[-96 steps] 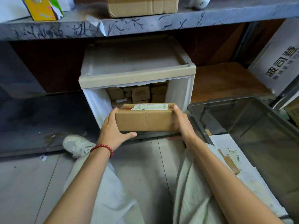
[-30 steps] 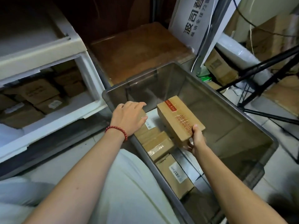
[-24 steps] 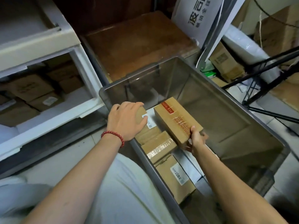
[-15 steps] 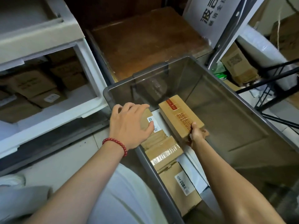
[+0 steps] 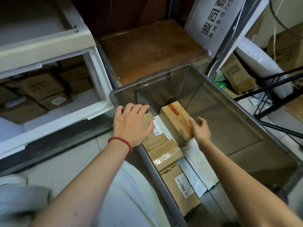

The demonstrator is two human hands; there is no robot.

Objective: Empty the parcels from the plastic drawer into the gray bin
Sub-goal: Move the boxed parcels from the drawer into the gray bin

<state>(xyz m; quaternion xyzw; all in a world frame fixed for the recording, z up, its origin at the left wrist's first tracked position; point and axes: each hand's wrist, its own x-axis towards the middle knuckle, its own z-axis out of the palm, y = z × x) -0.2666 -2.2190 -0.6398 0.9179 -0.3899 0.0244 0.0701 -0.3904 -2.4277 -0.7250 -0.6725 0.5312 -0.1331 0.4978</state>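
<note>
The red-printed parcel (image 5: 173,117) lies in the gray bin (image 5: 237,136), the open right hand (image 5: 200,131) at its near end, the left hand (image 5: 131,125) spread flat over a neighbouring parcel (image 5: 148,118), while more parcels (image 5: 44,86) wait leftward in the plastic drawer (image 5: 62,118), nearer the left hand.

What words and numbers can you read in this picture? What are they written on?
"波司": big black characters on the white board; the next character is cut off.
"88": white label on the nearest parcel in the gray bin.
Too blurred: the board's small line, red print on the long parcel by the right hand, the drawer parcels' print.
</note>
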